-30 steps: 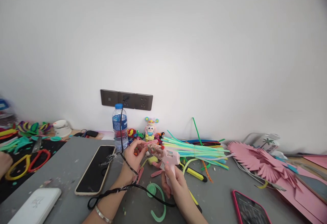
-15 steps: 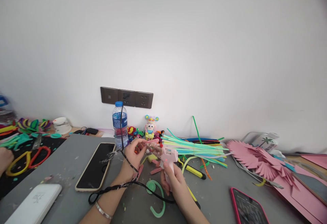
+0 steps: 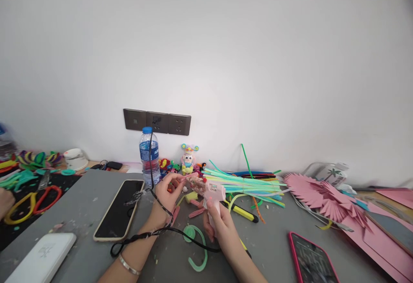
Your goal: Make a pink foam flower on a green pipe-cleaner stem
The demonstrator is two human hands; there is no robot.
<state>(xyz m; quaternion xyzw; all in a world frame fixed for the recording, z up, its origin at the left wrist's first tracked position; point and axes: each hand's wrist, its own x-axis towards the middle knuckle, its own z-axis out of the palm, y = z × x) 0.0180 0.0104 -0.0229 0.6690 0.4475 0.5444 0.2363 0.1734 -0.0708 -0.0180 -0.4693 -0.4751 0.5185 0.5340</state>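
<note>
My right hand point(image 3: 219, 223) is wrapped round the handle of a pink glue gun point(image 3: 215, 192), whose nozzle points left. My left hand point(image 3: 168, 192) pinches a pink fuzzy piece point(image 3: 191, 176) beside the nozzle. A black cord point(image 3: 180, 231) passes over my left wrist and below both hands. Under the hands lie a green curled strip point(image 3: 204, 255), several pink pieces point(image 3: 197, 213) and a yellow piece point(image 3: 191, 196) on the grey mat point(image 3: 258, 248). Whether the nozzle touches the pink piece cannot be made out.
A water bottle point(image 3: 149, 156) and small figure point(image 3: 188, 160) stand near the wall. Pipe cleaners point(image 3: 248, 185), a yellow cutter point(image 3: 243, 213), a black-screened phone point(image 3: 120, 210), a pink-cased phone point(image 3: 311, 259), a power bank point(image 3: 45, 257), scissors point(image 3: 48, 199) and pink folded paper point(image 3: 309, 192) lie around. Another person's hand point(image 3: 5, 201) is far left.
The whole view has shifted slightly, with most things a little further left. The pink piece in my left hand shows more clearly above the nozzle. Both grips are the same.
</note>
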